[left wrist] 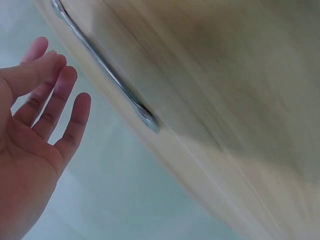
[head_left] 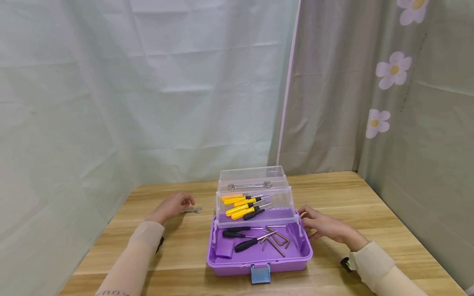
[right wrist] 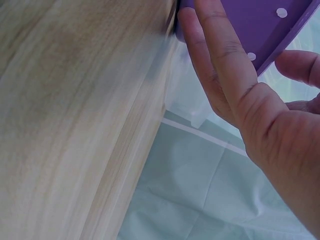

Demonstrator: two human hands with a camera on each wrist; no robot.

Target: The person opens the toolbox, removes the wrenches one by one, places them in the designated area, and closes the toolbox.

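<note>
A purple toolbox stands open on the wooden table, its clear tiered trays raised. The trays carry yellow-handled screwdrivers and a silver wrench. The purple base holds black screwdrivers and hex keys. My left hand hovers with relaxed fingers just short of a small silver wrench lying on the table. My right hand rests with straight fingers against the toolbox's right side.
Pale cloth curtains hang behind the table, and a flowered curtain closes the right side. Bare wood lies on both sides of the box. A blue latch hangs at the box's front.
</note>
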